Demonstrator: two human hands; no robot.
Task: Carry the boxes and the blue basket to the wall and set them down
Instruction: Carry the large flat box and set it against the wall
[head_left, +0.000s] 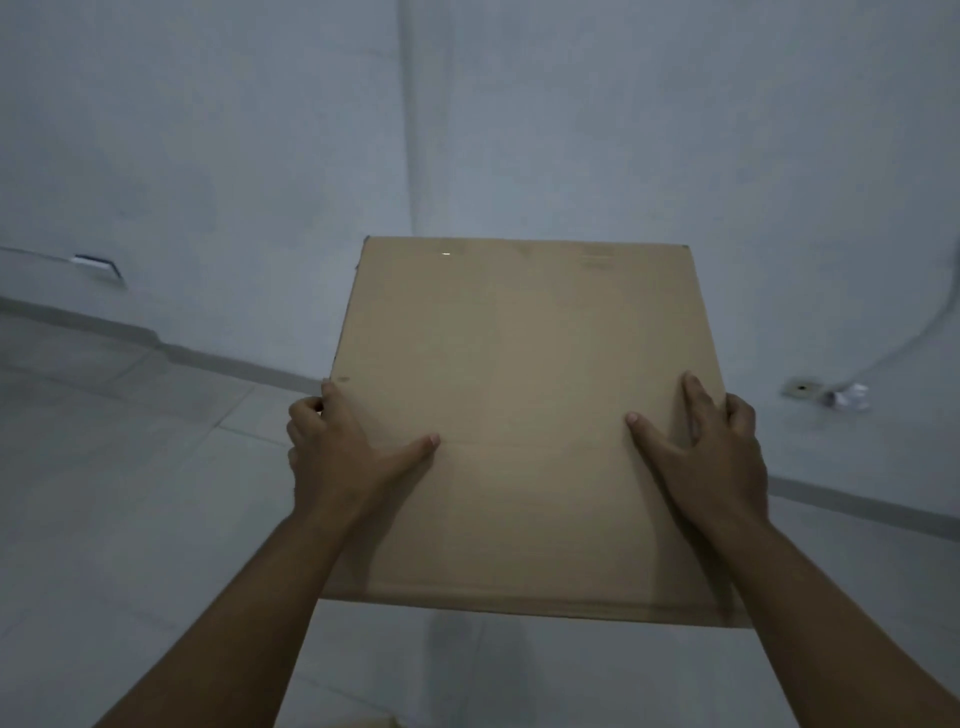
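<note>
A large brown cardboard box (524, 364) fills the middle of the view, held up above the tiled floor. My left hand (343, 452) grips its left edge, thumb flat on the top and fingers curled round the side. On the right edge, my right hand (711, 447) holds it the same way. The box's closed top faces me and its far edge points at a corner of the room. No blue basket is in view.
Pale walls (208, 130) meet in a corner straight ahead, with a grey skirting (223, 358) along the tiled floor (130, 493). A socket plate (98, 267) sits low on the left wall. A cable and a small fitting (802, 388) lie by the right wall.
</note>
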